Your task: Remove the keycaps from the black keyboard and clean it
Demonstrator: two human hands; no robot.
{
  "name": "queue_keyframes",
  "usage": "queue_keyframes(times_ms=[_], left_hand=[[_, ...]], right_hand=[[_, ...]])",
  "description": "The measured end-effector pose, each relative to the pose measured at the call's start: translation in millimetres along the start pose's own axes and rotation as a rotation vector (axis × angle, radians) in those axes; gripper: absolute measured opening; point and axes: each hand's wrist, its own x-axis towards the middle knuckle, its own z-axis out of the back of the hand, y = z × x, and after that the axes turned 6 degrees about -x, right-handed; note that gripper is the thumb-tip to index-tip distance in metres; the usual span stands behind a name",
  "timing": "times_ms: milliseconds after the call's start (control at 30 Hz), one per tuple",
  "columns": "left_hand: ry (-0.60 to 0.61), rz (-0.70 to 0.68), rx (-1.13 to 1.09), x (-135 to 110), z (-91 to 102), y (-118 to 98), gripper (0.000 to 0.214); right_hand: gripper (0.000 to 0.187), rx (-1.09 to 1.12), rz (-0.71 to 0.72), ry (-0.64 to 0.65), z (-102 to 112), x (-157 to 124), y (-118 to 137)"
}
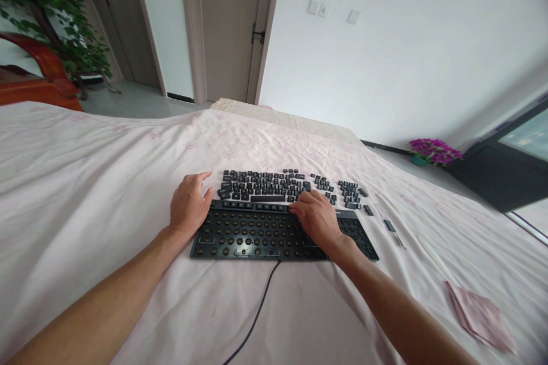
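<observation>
Black plastic keyboard (252, 235), blocky loose keycaps (268, 198), creased cloth (308, 308), left hand (190, 203) loosely spread, right hand (317, 215) on keyboard, grip unclear

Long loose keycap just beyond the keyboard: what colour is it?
The long keycap is black, shown best in the head view.

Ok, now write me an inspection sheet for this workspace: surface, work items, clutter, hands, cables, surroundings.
Surface: pale patterned cloth, wrinkled.
Work items: black keyboard, keys along part of its top row, bare sockets across much of the rest; loose keycaps laid out beyond it.
Clutter: pink cloth and small tool with metal prongs, both at right.
Hands: left hand open at the keyboard's far left corner; right hand with fingertips at the top row, grip unclear.
Cables: one black cable running from the keyboard's near edge.
Surroundings: door, white wall, leafy plant, purple flowers.
</observation>
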Motion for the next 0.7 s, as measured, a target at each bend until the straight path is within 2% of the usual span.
queue_keyframes(times_ms=[367, 467, 700], left_hand=[[0.003, -0.005, 0.014, 0, 0.0, 0, 0.036], [0.007, -0.007, 0.023, 1, 0.3, -1, 0.036], [0.002, -0.026, 0.040, 0, 0.2, -1, 0.036]], right_hand=[[0.025, -0.270, 0.082, 0.021, -11, -17, 18], [0.030, -0.294, 0.077, 0.046, -11, -20, 22], [0.028, -0.289, 0.089, 0.113, -6, -17, 28]])
